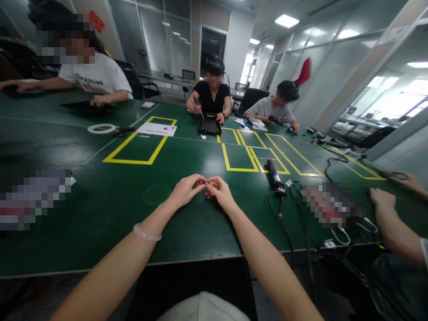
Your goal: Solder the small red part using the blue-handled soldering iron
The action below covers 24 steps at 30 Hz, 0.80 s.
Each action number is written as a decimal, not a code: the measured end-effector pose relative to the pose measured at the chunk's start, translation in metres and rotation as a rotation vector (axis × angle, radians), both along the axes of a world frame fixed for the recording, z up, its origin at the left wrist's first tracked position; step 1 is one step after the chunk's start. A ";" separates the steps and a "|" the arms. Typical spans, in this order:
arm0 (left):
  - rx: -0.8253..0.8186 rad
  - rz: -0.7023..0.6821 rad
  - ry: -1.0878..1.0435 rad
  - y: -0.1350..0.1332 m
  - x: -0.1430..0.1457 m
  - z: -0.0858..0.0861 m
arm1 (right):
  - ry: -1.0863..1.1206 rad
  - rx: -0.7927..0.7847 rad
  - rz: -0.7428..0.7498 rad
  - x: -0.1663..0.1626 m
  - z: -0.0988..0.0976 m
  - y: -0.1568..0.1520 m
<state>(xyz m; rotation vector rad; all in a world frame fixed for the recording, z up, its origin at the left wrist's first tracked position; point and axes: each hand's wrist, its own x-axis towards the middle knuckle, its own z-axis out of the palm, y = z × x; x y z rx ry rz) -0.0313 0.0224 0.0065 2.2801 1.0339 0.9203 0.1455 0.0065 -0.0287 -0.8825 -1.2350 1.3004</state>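
Observation:
My left hand (186,190) and my right hand (220,192) meet fingertip to fingertip just above the green table (140,209). Both hands are closed in a pinch on one tiny object (206,183), too small to name. A pale bracelet (147,233) sits on my left wrist. To the right of my right hand lies an electric screwdriver (275,177) on the table, its black cable (284,225) running off the front edge.
Yellow tape boxes (140,141) mark the table. A black tray (209,126) stands before a person opposite. A white tape ring (101,129) and a paper sheet (158,129) lie far left. Another person's hands (384,198) rest at the right.

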 end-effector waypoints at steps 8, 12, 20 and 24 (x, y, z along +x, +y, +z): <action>-0.026 -0.024 -0.007 -0.001 0.001 0.001 | -0.053 -0.013 0.034 -0.001 -0.002 -0.001; -0.026 0.008 0.008 -0.001 0.000 0.002 | -0.085 -0.006 -0.084 0.002 -0.002 0.003; -0.048 0.027 0.005 -0.002 -0.003 0.005 | -0.629 0.283 -0.483 0.122 0.057 0.028; -0.032 0.013 0.016 -0.005 -0.004 0.007 | -1.169 0.243 -0.647 0.207 0.074 0.032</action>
